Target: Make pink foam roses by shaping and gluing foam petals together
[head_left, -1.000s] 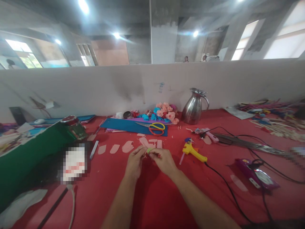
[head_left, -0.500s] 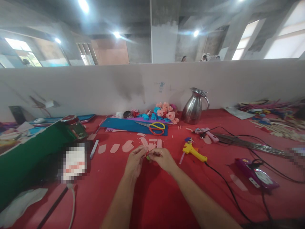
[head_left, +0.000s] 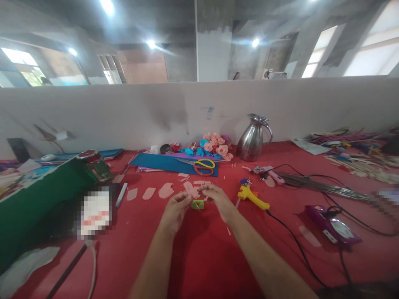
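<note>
My left hand point(head_left: 177, 209) has its thumb and fingertips pinched together; whatever is in them is too small to make out. Facing it, my right hand point(head_left: 219, 204) is open, with its fingers stretched toward the left hand and a gap between the two. In that gap is a small green rectangular piece point(head_left: 197, 204) with a thin pale line across it; I cannot tell whether it rests on the table. Just beyond the fingertips lie cut pink paper pieces point(head_left: 188, 187). More pink petal shapes point(head_left: 166, 190) are spread to the left.
A yellow glue gun point(head_left: 254, 198) with a black cord lies to the right. Scissors point(head_left: 199, 165) rest on blue sheets point(head_left: 156, 162), near paper flowers point(head_left: 222, 150) and a metal jug point(head_left: 252, 139). A green box point(head_left: 37, 187) and jar point(head_left: 93, 164) stand left; a purple device point(head_left: 332, 226) lies right.
My hands have moved apart, the right fingers opening and straightening. The green piece, mostly hidden before, now shows between them. A pale sliver now shows beside my right forearm.
</note>
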`<state>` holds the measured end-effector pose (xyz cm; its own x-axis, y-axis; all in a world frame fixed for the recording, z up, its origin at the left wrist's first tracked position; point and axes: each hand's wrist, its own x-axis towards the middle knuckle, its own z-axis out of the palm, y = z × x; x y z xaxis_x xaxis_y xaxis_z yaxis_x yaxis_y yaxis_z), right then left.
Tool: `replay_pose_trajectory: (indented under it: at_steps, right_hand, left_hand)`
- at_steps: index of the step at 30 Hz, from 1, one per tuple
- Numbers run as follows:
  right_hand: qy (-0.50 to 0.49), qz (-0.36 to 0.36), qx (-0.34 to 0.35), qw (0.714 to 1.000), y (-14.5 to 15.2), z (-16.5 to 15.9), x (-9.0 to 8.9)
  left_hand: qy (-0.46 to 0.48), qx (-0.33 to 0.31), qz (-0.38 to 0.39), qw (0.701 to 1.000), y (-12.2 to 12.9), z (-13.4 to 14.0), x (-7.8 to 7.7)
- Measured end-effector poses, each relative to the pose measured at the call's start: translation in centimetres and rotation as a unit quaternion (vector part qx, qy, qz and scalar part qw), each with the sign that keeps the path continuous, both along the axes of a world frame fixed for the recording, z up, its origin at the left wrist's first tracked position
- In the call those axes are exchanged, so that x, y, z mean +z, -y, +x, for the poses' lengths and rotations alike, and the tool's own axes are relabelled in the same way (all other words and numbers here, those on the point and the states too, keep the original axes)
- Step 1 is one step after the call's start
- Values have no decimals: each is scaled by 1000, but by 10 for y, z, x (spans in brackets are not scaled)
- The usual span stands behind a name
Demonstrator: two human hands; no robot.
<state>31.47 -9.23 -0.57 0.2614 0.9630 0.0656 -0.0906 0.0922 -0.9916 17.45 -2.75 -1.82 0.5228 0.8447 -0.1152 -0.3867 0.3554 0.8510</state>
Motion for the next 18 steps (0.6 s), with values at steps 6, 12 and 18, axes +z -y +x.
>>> replay_pose_trajectory:
  at_steps: [6, 12, 18]
  right_hand:
    - [-36, -2, 4, 999, 0, -1, 1]
    - [-7, 19, -25, 999, -2, -3, 2]
    - [32, 23, -78, 996, -4, -1, 0]
  left_hand:
    - [-73, -91, 48, 992, 7, 3, 4]
    - [-107, -119, 65, 985, 6, 5, 0]
    - [-105, -88, 54, 989, 5, 5, -1]
